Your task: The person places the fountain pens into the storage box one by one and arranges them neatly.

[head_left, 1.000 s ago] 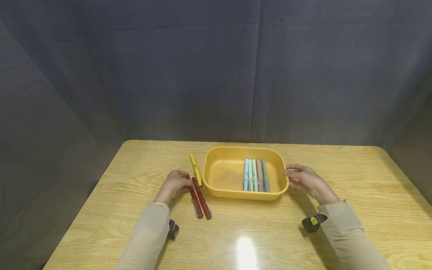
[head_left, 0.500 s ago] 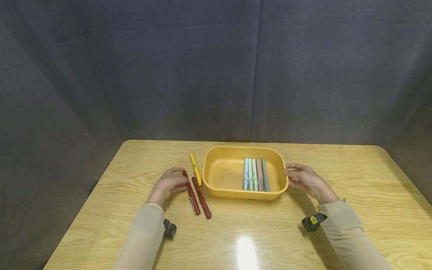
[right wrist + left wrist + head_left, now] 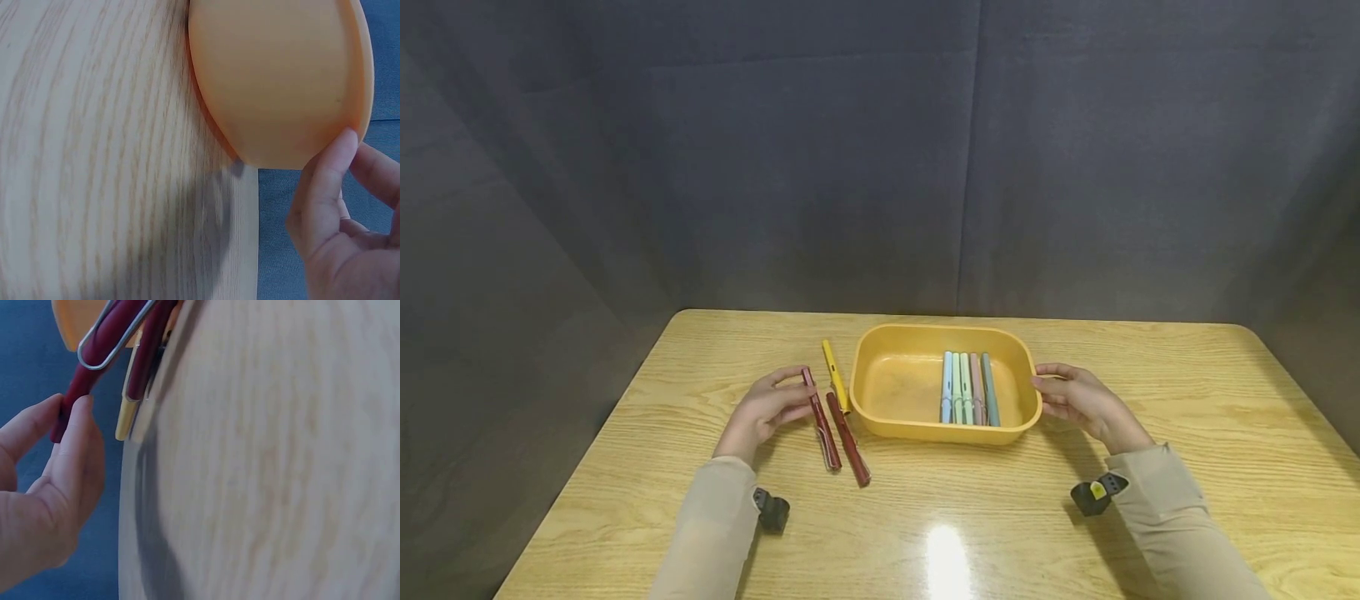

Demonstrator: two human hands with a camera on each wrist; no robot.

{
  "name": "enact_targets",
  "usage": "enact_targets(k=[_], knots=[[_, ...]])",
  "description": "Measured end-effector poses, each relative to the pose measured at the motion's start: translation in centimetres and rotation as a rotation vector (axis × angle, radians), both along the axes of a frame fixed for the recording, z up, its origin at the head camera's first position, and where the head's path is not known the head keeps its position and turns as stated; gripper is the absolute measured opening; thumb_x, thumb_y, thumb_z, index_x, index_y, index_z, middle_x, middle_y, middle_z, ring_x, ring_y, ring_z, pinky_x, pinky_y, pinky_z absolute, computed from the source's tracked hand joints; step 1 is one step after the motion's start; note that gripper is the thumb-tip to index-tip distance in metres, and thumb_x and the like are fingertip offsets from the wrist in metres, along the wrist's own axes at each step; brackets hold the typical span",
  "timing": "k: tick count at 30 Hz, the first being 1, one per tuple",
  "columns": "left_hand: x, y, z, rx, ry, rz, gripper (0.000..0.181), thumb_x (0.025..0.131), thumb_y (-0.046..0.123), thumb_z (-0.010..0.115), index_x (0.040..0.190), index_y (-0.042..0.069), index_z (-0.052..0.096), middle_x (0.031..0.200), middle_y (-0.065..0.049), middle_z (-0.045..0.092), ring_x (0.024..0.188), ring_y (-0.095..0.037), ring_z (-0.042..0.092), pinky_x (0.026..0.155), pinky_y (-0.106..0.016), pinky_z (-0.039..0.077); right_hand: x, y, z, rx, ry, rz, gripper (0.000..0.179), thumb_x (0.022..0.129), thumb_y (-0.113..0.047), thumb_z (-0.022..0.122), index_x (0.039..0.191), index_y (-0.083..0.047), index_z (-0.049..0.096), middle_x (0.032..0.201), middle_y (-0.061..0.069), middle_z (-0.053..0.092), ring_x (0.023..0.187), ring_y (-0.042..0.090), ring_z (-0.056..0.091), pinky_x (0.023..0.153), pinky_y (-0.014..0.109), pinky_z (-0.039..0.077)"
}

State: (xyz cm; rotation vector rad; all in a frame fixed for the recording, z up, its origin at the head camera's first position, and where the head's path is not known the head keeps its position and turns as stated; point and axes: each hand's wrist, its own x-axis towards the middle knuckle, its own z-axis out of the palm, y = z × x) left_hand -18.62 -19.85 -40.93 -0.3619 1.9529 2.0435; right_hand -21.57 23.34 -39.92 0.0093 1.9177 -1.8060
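My left hand [image 3: 763,410] pinches the end of a dark red pen [image 3: 824,433] between thumb and fingers, left of the tray. In the left wrist view this pen [image 3: 106,344] slants up from the fingertips, its silver wire clip showing. A second dark red pen [image 3: 848,442] lies just right of it on the table, and a yellow pen [image 3: 833,371] lies farther back beside the tray. At the yellow tray [image 3: 925,431], my right hand [image 3: 1086,404] holds the right rim with its fingertips. The right wrist view shows those fingers at the tray's edge [image 3: 281,94].
Inside the tray, toward its right half, several pastel pens lie side by side: a light blue pen [image 3: 947,387], green ones, a pinkish pen [image 3: 977,387] and a grey-green pen [image 3: 990,387]. A dark curtain [image 3: 820,167] hangs behind the wooden table [image 3: 985,517].
My left hand has drawn the pinched dark red pen left and slightly back, apart from the other red pen. My right hand and the tray have stayed in place.
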Motion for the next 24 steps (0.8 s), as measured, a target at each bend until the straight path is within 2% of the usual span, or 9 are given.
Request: enact_targets(k=[7, 11, 13, 18, 24], knots=[[0.1, -0.3, 1.5, 0.024, 0.029, 0.020, 0.062, 0.093, 0.000, 0.057, 0.148, 0.001, 0.029, 0.136, -0.028, 0.048, 0.075, -0.003, 0.068, 0.081, -0.019, 0.059, 0.0, -0.1, 0.0, -0.001, -0.004, -0.001, 0.037, 0.097, -0.014, 0.054, 0.127, 0.001, 0.038, 0.080, -0.012, 0.064, 0.070, 0.000, 0.063, 0.067, 0.014, 0.057], [0.2, -0.4, 2.6, 0.050, 0.045, 0.028, 0.062, 0.093, 0.000, 0.056, 0.149, 0.002, 0.029, 0.121, -0.014, 0.059, 0.075, -0.003, 0.069, 0.083, -0.019, 0.058, 0.1, -0.1, 0.1, -0.004, -0.005, -0.004, 0.035, 0.097, -0.013, 0.053, 0.126, 0.001, 0.038, 0.080, -0.012, 0.064, 0.070, 0.000, 0.063, 0.067, 0.014, 0.057], [0.2, -0.4, 3.2, 0.062, 0.049, 0.033, 0.062, 0.093, 0.000, 0.055, 0.149, 0.003, 0.028, 0.123, -0.014, 0.057, 0.075, -0.003, 0.068, 0.084, -0.020, 0.058, 0.1, -0.1, 0.1, -0.008, -0.007, -0.006, 0.034, 0.097, -0.013, 0.053, 0.125, 0.001, 0.038, 0.079, -0.012, 0.064, 0.070, 0.000, 0.063, 0.067, 0.014, 0.057], [-0.1, 0.1, 4.6, 0.090, 0.063, 0.040, 0.062, 0.095, 0.001, 0.053, 0.151, 0.007, 0.027, 0.140, -0.020, 0.042, 0.078, -0.002, 0.067, 0.089, -0.021, 0.056, 0.1, -0.1, 0.1, -0.005, -0.009, -0.006, 0.034, 0.098, -0.013, 0.053, 0.125, 0.000, 0.038, 0.079, -0.012, 0.065, 0.070, 0.000, 0.063, 0.066, 0.014, 0.057], [-0.9, 1.3, 5.6, 0.126, 0.099, 0.065, 0.061, 0.093, 0.000, 0.055, 0.149, 0.008, 0.031, 0.114, -0.006, 0.057, 0.079, -0.002, 0.068, 0.084, -0.019, 0.058, 0.0, -0.1, 0.1, 0.010, -0.001, 0.003, 0.040, 0.098, -0.014, 0.052, 0.129, 0.003, 0.035, 0.080, -0.012, 0.064, 0.071, 0.000, 0.063, 0.066, 0.013, 0.056]])
